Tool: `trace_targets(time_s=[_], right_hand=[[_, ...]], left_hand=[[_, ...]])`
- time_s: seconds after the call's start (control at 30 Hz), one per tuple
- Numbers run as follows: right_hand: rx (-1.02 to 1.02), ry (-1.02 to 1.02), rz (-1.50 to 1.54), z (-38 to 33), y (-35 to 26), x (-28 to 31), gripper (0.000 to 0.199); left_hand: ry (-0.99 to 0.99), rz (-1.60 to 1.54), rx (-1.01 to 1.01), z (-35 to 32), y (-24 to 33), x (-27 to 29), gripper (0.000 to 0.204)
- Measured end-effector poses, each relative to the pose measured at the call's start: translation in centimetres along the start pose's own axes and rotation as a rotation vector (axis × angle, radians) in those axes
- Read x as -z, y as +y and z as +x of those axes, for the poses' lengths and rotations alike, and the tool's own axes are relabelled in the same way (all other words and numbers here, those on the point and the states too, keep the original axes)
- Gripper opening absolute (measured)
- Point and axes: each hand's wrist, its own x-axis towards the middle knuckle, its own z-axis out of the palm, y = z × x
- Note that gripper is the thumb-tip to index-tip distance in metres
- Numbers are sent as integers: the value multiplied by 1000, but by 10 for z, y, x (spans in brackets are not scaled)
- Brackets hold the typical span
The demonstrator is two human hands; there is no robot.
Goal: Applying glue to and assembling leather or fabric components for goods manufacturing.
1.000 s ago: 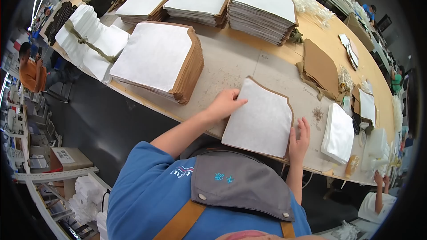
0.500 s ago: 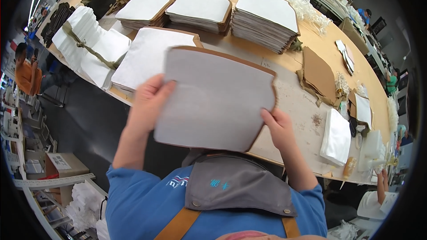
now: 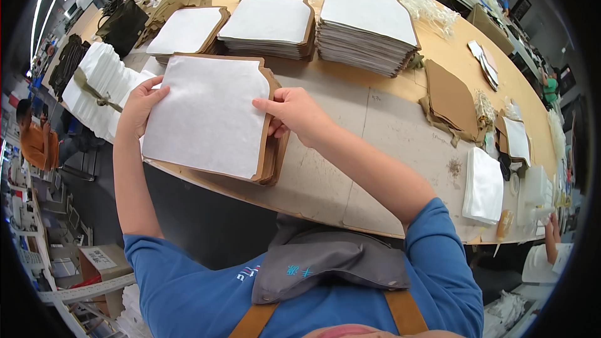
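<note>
A white-faced panel with a brown edge point(image 3: 203, 116) lies over a stack of similar brown panels point(image 3: 274, 163) at the table's front left. My left hand point(image 3: 143, 107) pinches the panel's left edge, thumb on the white face. At the opposite edge, near the notched corner, my right hand point(image 3: 295, 114) has its thumb on top and fingers curled beneath. Those fingers are partly hidden by the panel, and I cannot tell whether it rests fully on the stack.
Behind stand three stacks of white-topped panels, the tallest point(image 3: 366, 31) at the right. White folded cloth tied with a green strip point(image 3: 94, 91) lies left. Brown pieces point(image 3: 449, 97) and a white cloth pile point(image 3: 483, 186) sit right. The table's front edge curves before me.
The panel has moved left and away from my body, from in front of me to above the left stack. Both hands travelled with it, my right arm now reaching across.
</note>
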Motion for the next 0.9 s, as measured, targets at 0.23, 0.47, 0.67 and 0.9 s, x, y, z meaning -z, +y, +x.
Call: trace_targets(time_s=[0.23, 0.47, 0.67, 0.9], right_hand=[[-80, -11, -30, 6, 18, 6, 31], [-62, -24, 52, 11, 27, 7, 33], [-51, -15, 101, 3, 36, 16, 40], [26, 31, 218, -19, 68, 36, 37]], left_hand=[[-43, -23, 42, 15, -29, -11, 54], [-2, 91, -29, 5, -22, -12, 52], [113, 532, -265, 17, -33, -9, 59], [-167, 400, -125, 25, -44, -35, 72]])
